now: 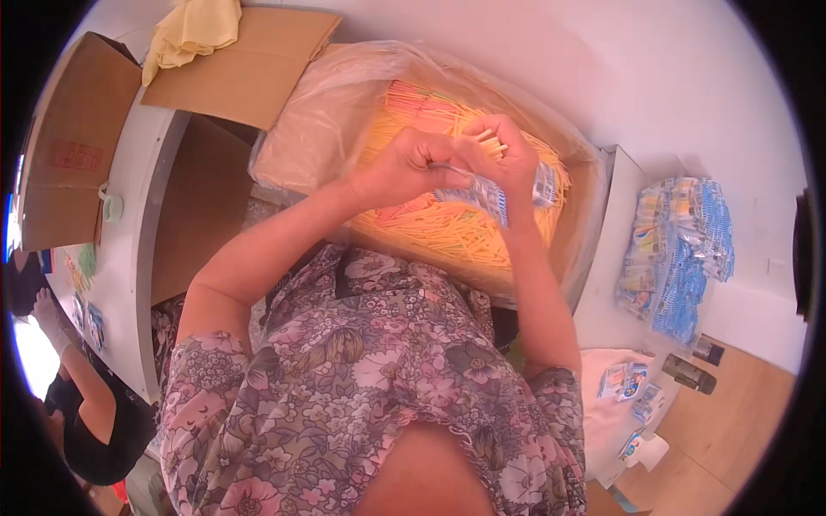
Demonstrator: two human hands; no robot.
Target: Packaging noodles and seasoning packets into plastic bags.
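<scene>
Both my hands meet above a large cardboard box [581, 185] lined with clear plastic and filled with thin yellow, orange and pink sticks [465, 236]. My right hand [516, 159] is closed around a small bundle of pale yellow sticks [490, 144], their ends poking up between thumb and fingers. A small clear plastic bag with blue print [488, 196] hangs below and between the hands. My left hand [409, 163] pinches near its upper edge; the exact grip is partly hidden by the fingers. Another blue-printed bag [544, 185] shows beside my right wrist.
To the right, a pile of filled blue-printed packets [675, 249] lies on a white surface, with a dark cylindrical object [688, 374] below it. Open cardboard flaps [245, 60] and a yellow cloth [194, 34] are at upper left. A co-worker's arm [90, 400] shows at far left.
</scene>
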